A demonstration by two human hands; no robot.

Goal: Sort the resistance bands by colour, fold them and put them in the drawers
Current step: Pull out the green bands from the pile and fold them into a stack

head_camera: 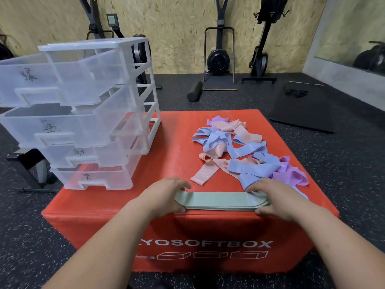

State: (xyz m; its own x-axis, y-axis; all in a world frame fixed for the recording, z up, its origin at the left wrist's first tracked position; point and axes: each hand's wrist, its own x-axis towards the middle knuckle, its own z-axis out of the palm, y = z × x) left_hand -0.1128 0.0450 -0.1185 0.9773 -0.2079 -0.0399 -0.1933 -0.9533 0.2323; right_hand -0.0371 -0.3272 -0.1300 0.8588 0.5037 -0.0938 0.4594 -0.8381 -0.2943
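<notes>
1. Head view: left hand and right hand each grip one end of the sage-green fabric band stack at the red foam box's near edge.
2. Beyond, one tangled blue-pink-purple band pile.
3. Far left, one clear plastic drawer unit, four drawers open.

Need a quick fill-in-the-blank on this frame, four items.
1. The stacked bands gripped by the left hand and the right hand are ____.
2. The drawer unit has ____ drawers.
3. Everything sits on a ____ box.
4. The loose pile holds blue, pink and ____ bands.
Missing: green; four; red; purple.
</notes>
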